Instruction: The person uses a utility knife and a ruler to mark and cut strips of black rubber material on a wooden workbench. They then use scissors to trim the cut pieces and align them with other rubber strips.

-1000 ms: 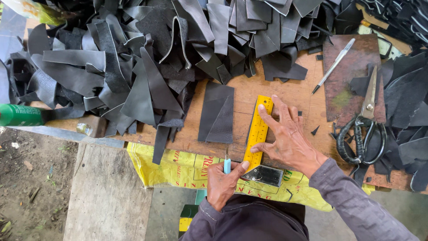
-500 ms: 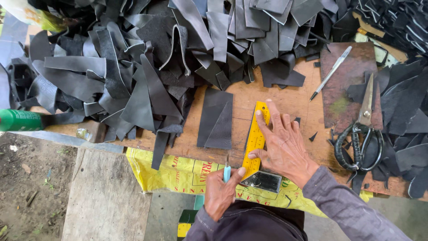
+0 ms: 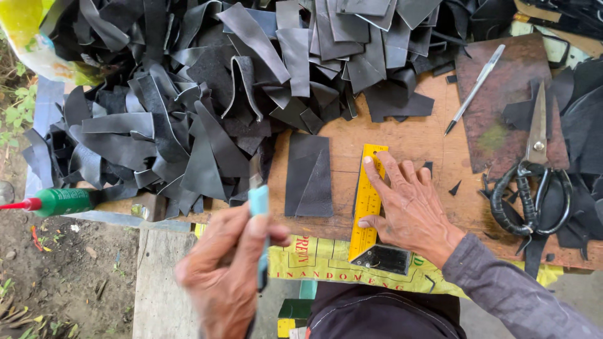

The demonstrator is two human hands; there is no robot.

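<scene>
Head view, looking down on a cutting bench. Left hand (image 3: 229,276), near centre-left, is motion-blurred; fingers closed round a light-blue knife handle (image 3: 258,216) held upright, blade not resolvable vs. the dark scraps behind. Right hand (image 3: 411,207) lies flat, fingers spread, pressing on a yellow try square (image 3: 366,210); its black stock (image 3: 384,258) sits at the near bench edge, part-covered by the heel of the hand. A dark strip under the ruler's right edge is mostly hidden by the fingers; kind cannot be told. Grey sleeve (image 3: 509,295) cut off at the near-right corner; dark clothing (image 3: 383,314) cut off at the near edge.

Just left of the square, not touching it: a rectangular black leather piece (image 3: 309,176) w/ a diagonal fold or overlap. Far and left: large heap of black leather offcuts (image 3: 207,94), running out of frame at top. Right: black-handled shears (image 3: 531,182) on a rust-brown board (image 3: 496,81), blades pointing far; a slim pen-like tool (image 3: 475,88) lies diagonally on the board's left edge. Small black triangular scraps (image 3: 455,188) lie beside the right hand.

Surface: worn wooden benchtop (image 3: 414,135), yellow printed sheet (image 3: 314,260) hanging over its near edge. Far left: green bottle w/ red nozzle (image 3: 53,202) on its side. Below: bare soil (image 3: 56,282) w/ litter, grey plank (image 3: 157,289); outdoor setting.
</scene>
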